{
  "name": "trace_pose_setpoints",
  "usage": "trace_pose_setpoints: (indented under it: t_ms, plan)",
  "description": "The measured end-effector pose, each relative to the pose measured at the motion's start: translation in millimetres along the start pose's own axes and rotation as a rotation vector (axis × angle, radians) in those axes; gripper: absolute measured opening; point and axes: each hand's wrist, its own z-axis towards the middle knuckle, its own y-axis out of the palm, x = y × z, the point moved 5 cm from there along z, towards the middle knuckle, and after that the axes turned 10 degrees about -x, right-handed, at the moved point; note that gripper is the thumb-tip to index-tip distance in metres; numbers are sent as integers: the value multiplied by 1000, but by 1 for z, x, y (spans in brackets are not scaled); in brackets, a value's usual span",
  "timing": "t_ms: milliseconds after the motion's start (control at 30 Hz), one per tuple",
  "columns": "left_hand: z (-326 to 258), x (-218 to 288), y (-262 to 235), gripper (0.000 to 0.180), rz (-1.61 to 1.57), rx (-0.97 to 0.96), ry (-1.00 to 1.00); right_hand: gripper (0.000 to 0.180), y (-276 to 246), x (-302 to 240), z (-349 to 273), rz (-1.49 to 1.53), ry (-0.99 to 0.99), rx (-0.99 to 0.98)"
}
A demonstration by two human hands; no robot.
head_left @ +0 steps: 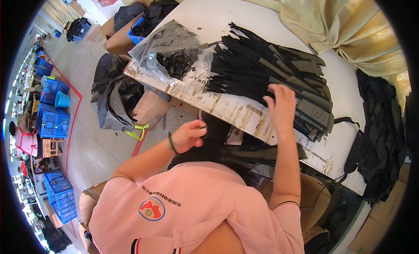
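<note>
My left hand (188,135) is closed in front of my chest, its fingertips pinching a small black piece (204,127) that is mostly hidden. A dark band circles that wrist. My right hand (283,106) hangs over a spread pile of black and grey fabric straps (248,64), thumb and fingers apart with nothing between them. Whether its fingertips touch the straps I cannot tell. Another dark strap (257,152) lies across my lap. Left of the pile, small black plastic buckles (176,64) spill from a clear plastic bag (150,46).
The white table (257,14) has a worn, peeling near edge. Dark fabric pieces (379,136) hang over its right end. On the left stand a carton draped with black sheeting (115,92) and blue crates (53,116). A beige curtain (345,27) borders the far side.
</note>
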Motion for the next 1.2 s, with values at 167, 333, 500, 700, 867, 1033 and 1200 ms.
trace_pose_setpoints:
  t_ms: [167, 333, 500, 700, 867, 1033, 1200]
  plan:
    - [-41, 37, -21, 31, 1923, 597, 361, 28, 6, 36, 5, -262, 31, -28]
    - [31, 26, -17, 35, 879, 168, -33, 25, 1, 30, 0, -263, -27, -49]
    - [112, 17, 12, 35, 200, 11, 36, 25, -12, 15, -13, -222, -89, -59]
    - [161, 14, -1, 39, 60, -62, 55, 39, 6, 9, 13, -93, -77, 44]
    - [165, 7, -7, 48, 4, -72, 30, 26, 37, 15, 21, -133, -88, 39]
    - [146, 23, 11, 46, -78, -185, 164, 18, 12, -7, -5, 147, -104, -236]
    - [133, 31, -13, 22, -62, -143, 280, 20, 19, 16, -36, 354, -18, -380]
